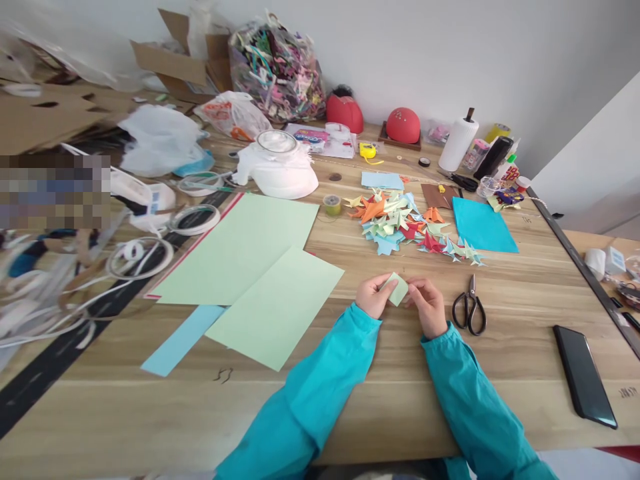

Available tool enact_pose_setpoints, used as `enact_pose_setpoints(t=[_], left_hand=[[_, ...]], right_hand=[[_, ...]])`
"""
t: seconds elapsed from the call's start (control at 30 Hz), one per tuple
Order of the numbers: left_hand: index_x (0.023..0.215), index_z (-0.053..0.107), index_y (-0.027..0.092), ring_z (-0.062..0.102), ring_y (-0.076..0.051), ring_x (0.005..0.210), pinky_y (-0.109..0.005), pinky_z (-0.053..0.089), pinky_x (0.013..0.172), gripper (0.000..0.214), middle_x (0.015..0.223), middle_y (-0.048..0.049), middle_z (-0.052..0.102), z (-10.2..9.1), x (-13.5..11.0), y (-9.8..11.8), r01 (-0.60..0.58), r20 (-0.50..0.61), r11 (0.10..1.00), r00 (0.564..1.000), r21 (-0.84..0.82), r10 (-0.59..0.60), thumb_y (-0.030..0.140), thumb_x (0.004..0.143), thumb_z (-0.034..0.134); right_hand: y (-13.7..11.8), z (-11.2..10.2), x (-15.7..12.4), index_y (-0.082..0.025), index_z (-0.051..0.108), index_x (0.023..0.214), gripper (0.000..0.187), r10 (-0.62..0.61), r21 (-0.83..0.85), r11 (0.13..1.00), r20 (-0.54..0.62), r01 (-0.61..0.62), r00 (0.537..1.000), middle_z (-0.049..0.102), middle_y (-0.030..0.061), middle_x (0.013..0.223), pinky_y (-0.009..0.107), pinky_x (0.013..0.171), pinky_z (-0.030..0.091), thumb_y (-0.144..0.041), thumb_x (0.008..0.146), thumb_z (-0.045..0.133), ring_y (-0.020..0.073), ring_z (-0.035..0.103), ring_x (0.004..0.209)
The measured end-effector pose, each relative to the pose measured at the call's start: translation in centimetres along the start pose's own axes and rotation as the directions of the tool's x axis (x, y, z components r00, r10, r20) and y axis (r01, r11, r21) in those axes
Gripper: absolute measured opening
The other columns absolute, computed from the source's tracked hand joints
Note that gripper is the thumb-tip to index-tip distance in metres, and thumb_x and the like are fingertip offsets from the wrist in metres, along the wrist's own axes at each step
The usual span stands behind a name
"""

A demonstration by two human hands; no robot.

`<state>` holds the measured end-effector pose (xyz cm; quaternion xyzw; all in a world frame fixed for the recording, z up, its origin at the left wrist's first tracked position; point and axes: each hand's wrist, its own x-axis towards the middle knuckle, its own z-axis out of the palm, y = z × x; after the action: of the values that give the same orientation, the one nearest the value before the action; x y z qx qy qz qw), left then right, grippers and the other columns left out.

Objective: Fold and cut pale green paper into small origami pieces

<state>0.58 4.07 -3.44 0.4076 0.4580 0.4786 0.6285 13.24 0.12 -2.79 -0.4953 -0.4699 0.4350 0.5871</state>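
Both my hands hold one small folded piece of pale green paper [398, 289] just above the wooden table [380, 393]. My left hand [371, 296] pinches its left side, fingers closed. My right hand [429, 305] grips its right side, fingers curled. Both arms wear teal sleeves. A pile of folded paper shapes [405, 227] in several colours lies just beyond my hands. Black-handled scissors [469, 308] lie right of my right hand.
Two large pale green sheets [250, 267] and a light blue strip [183, 339] lie to the left. A teal sheet [483, 225] sits at the right, a black phone [584, 375] near the right edge. Bags, tape rolls, boxes and bottles crowd the back and left.
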Motion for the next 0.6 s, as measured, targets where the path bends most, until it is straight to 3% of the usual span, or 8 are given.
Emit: enact_pose_setpoints(t=[0.1, 0.3, 0.47, 0.6], left_hand=[[0.090, 0.070, 0.013, 0.062, -0.017, 0.063, -0.026, 0.051, 0.051, 0.040, 0.078, -0.0055, 0.071, 0.08, -0.09, -0.11, 0.010, 0.012, 1.000, 1.000, -0.007, -0.009, 0.041, 0.061, 0.071], [0.092, 0.069, 0.012, 0.062, -0.016, 0.059, -0.026, 0.053, 0.049, 0.046, 0.073, -0.0045, 0.070, 0.36, -0.32, 0.16, 0.061, 0.028, 0.997, 0.998, -0.045, -0.060, 0.042, 0.058, 0.073], [0.092, 0.069, 0.010, 0.064, -0.018, 0.060, -0.028, 0.055, 0.051, 0.046, 0.071, -0.0050, 0.070, 0.49, -0.46, 0.48, 0.128, 0.061, 0.988, 0.991, -0.086, -0.123, 0.040, 0.057, 0.074], [0.091, 0.069, 0.011, 0.065, -0.019, 0.062, -0.029, 0.055, 0.049, 0.043, 0.075, -0.0052, 0.071, 0.40, -0.34, 0.63, 0.154, 0.058, 0.981, 0.987, -0.114, -0.149, 0.038, 0.057, 0.074]], right_hand=[[0.19, -0.05, -0.02, -0.019, 0.063, 0.082, 0.024, -0.001, -0.053, 0.999, 0.015, 0.002, 1.000, 0.055, 0.0044, 0.088, 0.025, 0.049, 0.049, -0.041, 0.080, 0.054, 0.0122, 0.053, 0.063], [0.74, 0.21, -0.14, -0.018, 0.061, 0.084, 0.026, 0.019, -0.198, 0.980, -0.047, -0.028, 0.999, 0.060, 0.0030, 0.075, 0.025, 0.052, 0.048, -0.038, 0.069, 0.068, 0.0140, 0.055, 0.064], [0.84, 0.23, -0.04, -0.017, 0.062, 0.078, 0.026, 0.040, -0.135, 0.989, -0.109, -0.055, 0.993, 0.058, 0.0000, 0.065, 0.026, 0.050, 0.049, -0.038, 0.065, 0.070, 0.0131, 0.055, 0.057], [0.76, 0.01, 0.02, -0.018, 0.066, 0.083, 0.023, 0.005, -0.094, 0.995, -0.104, -0.015, 0.995, 0.058, 0.0009, 0.072, 0.025, 0.050, 0.048, -0.034, 0.067, 0.070, 0.0124, 0.054, 0.060]])
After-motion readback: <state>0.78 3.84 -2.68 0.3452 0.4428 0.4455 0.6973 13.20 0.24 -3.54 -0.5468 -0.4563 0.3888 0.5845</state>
